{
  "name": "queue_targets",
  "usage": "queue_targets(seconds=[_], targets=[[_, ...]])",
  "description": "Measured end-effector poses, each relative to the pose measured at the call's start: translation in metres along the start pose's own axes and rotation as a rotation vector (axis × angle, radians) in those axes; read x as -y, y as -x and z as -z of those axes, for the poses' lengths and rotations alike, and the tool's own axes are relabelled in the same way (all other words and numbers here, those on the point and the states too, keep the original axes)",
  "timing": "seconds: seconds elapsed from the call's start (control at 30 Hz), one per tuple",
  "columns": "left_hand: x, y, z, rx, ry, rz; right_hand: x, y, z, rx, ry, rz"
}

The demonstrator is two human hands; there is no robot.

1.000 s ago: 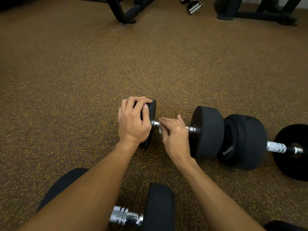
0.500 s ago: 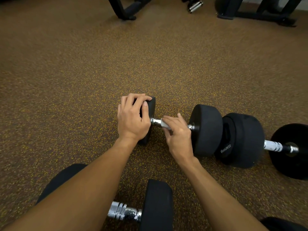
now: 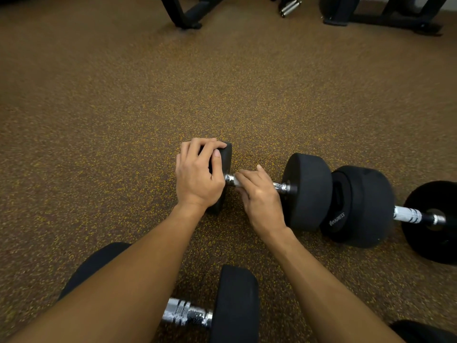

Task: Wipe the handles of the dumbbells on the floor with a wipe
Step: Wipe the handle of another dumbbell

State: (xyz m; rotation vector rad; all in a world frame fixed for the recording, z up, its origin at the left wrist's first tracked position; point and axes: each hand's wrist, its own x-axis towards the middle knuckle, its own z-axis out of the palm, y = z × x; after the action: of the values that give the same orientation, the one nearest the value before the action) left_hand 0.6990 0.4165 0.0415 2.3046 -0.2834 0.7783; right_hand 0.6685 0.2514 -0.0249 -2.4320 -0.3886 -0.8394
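Observation:
A black dumbbell (image 3: 306, 191) with a chrome handle lies on the speckled brown floor in the middle. My left hand (image 3: 197, 174) grips its left black head from above. My right hand (image 3: 257, 194) curls over the chrome handle and holds a white wipe (image 3: 237, 180) against it; only a small white edge shows under the fingers. A second dumbbell (image 3: 358, 206) with a white-grey handle lies to the right, its head touching the first one's right head. A third dumbbell (image 3: 235, 308) with a chrome handle lies near me, partly hidden under my left forearm.
Black legs of gym equipment (image 3: 188, 13) stand at the far top left and another black frame (image 3: 385, 16) at the top right. A small chrome piece (image 3: 289, 6) lies between them. A black rounded shape (image 3: 420, 332) shows at the bottom right corner.
My right hand has slid the wipe left along the chrome handle, toward the head under my left hand. More bare chrome now shows at the handle's right end. My left hand keeps its grip.

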Motion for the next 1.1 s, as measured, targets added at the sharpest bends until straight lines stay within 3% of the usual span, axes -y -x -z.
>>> queue_targets(seconds=[0.2, 0.37, 0.73, 0.9, 1.1], targets=[[0.000, 0.001, 0.000, -0.001, -0.005, 0.005, -0.007, 0.016, 0.003, -0.090, -0.004, -0.129], [-0.001, 0.001, 0.000, -0.003, -0.002, 0.002, -0.003, 0.007, -0.011, 0.002, 0.018, -0.086], [-0.001, 0.001, 0.000, -0.003, 0.002, 0.000, 0.003, 0.003, -0.003, 0.016, -0.022, -0.114], [-0.001, 0.001, 0.000, 0.000, -0.008, 0.007, 0.002, 0.013, 0.009, -0.054, 0.017, -0.221], [-0.001, 0.002, 0.001, -0.001, 0.003, 0.008, 0.008, 0.001, -0.009, 0.030, 0.022, -0.135]])
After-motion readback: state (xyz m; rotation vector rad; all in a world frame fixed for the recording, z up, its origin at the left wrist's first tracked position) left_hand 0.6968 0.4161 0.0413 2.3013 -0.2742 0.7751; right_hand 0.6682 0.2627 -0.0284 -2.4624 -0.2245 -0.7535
